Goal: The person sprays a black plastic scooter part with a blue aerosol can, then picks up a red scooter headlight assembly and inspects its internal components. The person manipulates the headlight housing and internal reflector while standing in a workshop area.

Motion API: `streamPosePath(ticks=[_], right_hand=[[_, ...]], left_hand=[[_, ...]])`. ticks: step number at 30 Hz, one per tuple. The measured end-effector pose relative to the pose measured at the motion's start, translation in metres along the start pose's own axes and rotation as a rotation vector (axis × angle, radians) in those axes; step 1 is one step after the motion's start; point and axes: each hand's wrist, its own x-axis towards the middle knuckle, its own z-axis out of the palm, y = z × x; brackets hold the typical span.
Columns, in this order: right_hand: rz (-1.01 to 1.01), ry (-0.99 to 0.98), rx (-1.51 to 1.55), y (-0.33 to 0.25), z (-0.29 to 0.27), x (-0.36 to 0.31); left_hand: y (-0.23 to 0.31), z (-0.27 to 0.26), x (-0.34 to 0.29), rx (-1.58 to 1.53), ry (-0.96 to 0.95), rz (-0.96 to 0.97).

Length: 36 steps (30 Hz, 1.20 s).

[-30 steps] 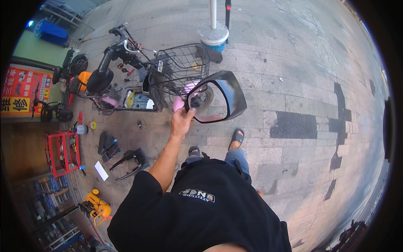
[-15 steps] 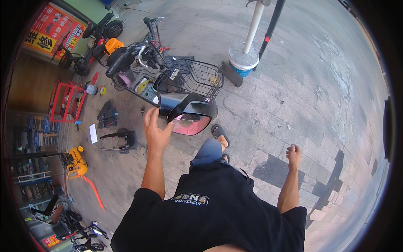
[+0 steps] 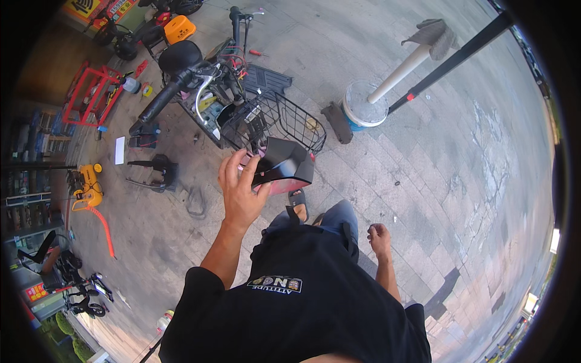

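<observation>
My left hand point(image 3: 241, 196) grips the left side of an angular black shell point(image 3: 289, 162) with a pink-red underside, its thumb low and its fingers on the upper edge. The shell's exact kind does not show. It is held in front of my body, covering part of the view toward a partly stripped electric scooter point(image 3: 209, 112) with a black wire basket point(image 3: 296, 124). At my right side hangs my right hand point(image 3: 380, 241), its fingers curled and nothing visible in them, away from any object.
Beyond the basket stands a white bucket point(image 3: 365, 106) with a pole in it. To the left are a red tool rack point(image 3: 91, 94), a yellow machine with an orange hose point(image 3: 89, 186), and black plastic parts point(image 3: 158, 172) on the paving. An orange seat point(image 3: 180, 28) lies farther back.
The shell has tilted, showing more of its black outer face and less pink. The scooter and bucket appear nearer as my view shifts. My right hand has come closer to my body.
</observation>
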Motion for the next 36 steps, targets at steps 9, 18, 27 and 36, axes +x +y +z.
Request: streamPosePath(ticks=[9,18,27,36], right_hand=[[-0.545,-0.159,-0.122,-0.191,-0.002,0.131],[-1.213,-0.554,-0.250,-0.421,0.034,0.198],[-1.323,-0.756,-0.286,-0.454,0.071,0.186],[-1.372,-0.663,-0.456,-0.451,0.087,0.164]], left_hand=[[0.034,0.049,0.065,0.198,0.074,-0.107],[0.078,0.094,0.124,0.363,0.116,-0.292],[0.083,0.113,0.118,0.438,0.228,-0.344],[0.060,0.118,0.098,0.392,0.281,-0.212]])
